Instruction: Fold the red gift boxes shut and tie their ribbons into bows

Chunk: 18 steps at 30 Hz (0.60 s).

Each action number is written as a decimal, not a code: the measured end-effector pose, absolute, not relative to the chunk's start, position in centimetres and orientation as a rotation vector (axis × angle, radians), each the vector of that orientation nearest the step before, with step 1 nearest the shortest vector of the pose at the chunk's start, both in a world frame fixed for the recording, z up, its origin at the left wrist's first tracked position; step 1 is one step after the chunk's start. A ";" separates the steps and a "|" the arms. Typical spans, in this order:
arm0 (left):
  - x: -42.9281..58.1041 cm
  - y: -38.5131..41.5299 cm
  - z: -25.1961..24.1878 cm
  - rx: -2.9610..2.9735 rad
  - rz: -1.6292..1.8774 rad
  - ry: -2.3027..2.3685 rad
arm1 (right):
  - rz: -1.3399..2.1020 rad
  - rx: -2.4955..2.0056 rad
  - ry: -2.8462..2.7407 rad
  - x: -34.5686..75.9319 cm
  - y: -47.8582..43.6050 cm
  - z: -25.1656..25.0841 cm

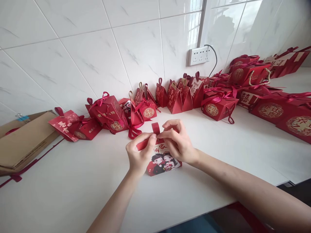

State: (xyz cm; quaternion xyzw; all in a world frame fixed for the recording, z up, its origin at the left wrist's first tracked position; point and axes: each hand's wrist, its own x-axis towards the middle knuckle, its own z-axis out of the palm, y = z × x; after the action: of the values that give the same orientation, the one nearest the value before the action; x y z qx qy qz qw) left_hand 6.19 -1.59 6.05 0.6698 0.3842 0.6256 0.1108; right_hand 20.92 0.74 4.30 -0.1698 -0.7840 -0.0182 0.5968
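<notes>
A small red gift box (163,161) with a cartoon couple printed on its front stands on the white counter (73,187) in the middle of the head view. A red ribbon (155,128) forms a loop above its top. My left hand (139,154) pinches the ribbon at the box's left top edge. My right hand (177,139) pinches the ribbon from the right, fingers curled, right at the loop. Both hands are closed on the ribbon.
Many finished red gift boxes (148,111) with ribbons line the tiled wall, with larger red boxes (279,110) at the right. Folded cardboard (24,139) lies at the left. A wall socket (198,55) with a cable sits behind. The counter's front edge runs at lower right.
</notes>
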 end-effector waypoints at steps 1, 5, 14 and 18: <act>6.2 -1.6 6.0 1.964 1.845 1.133 | -0.052 -0.391 -1.833 20.9 0.7 4.3; 6.1 -1.5 5.7 1.947 1.863 1.146 | -0.083 -0.383 -1.852 21.0 0.7 4.2; 6.2 -1.8 6.0 1.958 1.839 1.136 | -0.066 -0.385 -1.825 20.8 0.7 4.1; 6.3 -1.9 6.1 1.968 1.839 1.146 | -0.069 -0.403 -1.811 20.8 0.6 4.0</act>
State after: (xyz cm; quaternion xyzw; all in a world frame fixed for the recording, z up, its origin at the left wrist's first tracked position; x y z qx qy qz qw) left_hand 6.33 -1.91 6.10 0.6684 0.3894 0.6246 0.1072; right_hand 20.78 0.62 4.01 -0.1737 -0.7811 -0.0295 0.5991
